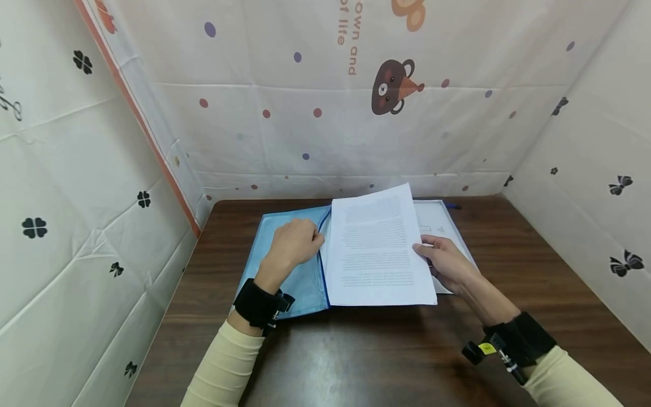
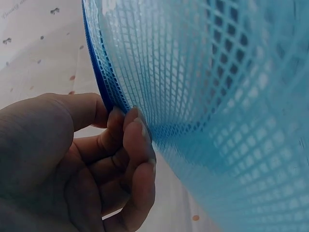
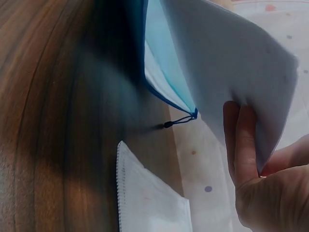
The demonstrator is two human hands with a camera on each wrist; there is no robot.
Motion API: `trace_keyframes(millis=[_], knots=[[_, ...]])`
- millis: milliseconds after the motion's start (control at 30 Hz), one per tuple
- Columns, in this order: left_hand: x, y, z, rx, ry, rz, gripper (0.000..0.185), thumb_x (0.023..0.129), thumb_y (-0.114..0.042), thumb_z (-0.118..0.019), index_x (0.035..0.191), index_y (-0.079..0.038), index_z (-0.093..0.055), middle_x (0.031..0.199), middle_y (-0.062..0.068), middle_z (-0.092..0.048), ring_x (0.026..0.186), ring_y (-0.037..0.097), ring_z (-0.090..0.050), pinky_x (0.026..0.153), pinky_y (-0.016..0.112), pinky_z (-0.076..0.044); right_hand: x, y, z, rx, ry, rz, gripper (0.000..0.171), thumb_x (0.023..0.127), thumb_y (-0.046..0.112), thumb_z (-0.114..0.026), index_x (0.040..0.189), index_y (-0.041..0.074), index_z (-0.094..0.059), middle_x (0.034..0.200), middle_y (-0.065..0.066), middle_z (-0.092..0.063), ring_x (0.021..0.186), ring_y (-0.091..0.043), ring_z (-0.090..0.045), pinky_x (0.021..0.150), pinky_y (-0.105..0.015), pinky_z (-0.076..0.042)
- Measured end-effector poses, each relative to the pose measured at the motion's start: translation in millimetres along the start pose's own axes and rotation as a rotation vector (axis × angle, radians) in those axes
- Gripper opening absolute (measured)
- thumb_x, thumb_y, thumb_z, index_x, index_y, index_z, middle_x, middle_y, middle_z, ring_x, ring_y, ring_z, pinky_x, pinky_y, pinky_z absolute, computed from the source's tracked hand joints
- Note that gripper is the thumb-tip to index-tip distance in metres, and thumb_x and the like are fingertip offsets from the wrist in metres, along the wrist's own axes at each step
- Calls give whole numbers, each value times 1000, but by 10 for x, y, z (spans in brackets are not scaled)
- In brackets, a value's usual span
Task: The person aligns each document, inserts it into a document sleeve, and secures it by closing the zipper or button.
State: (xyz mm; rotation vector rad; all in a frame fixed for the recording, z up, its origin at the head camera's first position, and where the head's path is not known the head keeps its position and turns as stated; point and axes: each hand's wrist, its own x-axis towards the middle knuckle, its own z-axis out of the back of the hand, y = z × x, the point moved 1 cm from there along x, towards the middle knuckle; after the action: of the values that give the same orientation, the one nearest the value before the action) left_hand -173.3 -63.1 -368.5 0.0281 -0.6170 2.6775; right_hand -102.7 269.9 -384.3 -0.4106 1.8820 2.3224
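A light blue mesh zipper pouch (image 1: 302, 294) lies on the table, its mouth facing right. My left hand (image 1: 295, 244) pinches the dark blue zipper edge (image 2: 98, 77) between thumb and fingers, lifting that side of the mouth. Printed white papers (image 1: 378, 249) stand at the mouth, their left edge against or just inside the opening; exactly how far in is hidden. With thumb on top and fingers beneath, my right hand (image 1: 447, 263) grips the papers' right edge. A looped zipper pull (image 3: 179, 121) hangs at the pouch's corner.
Partly under the papers, a white notebook or sheet (image 1: 438, 219) with a ridged or perforated edge lies on the brown wooden table (image 1: 488, 237). A blue pen (image 1: 452, 206) lies near the back edge. Printed cloth walls (image 1: 285, 135) close off the back and sides.
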Motion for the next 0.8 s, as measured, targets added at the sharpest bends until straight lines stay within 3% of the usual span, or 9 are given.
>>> trace_keyframes(millis=[600, 800], knots=[[19, -18, -20, 16, -99, 25, 46, 107, -19, -58, 62, -13, -54, 54, 0, -47, 50, 16, -49, 47, 26, -35, -11, -77, 15, -71, 75, 35, 46, 115, 15, -45, 153, -10, -42, 135, -28, -65, 105, -29, -75, 82, -39, -63], [24, -24, -23, 21, -120, 1, 44, 107, -19, -58, 63, -13, -53, 55, 0, -48, 49, 15, -47, 46, 26, -33, 10, -103, 37, -78, 86, 58, 45, 115, 16, -46, 153, -8, -44, 134, -27, -66, 105, -29, -75, 81, -40, -63]])
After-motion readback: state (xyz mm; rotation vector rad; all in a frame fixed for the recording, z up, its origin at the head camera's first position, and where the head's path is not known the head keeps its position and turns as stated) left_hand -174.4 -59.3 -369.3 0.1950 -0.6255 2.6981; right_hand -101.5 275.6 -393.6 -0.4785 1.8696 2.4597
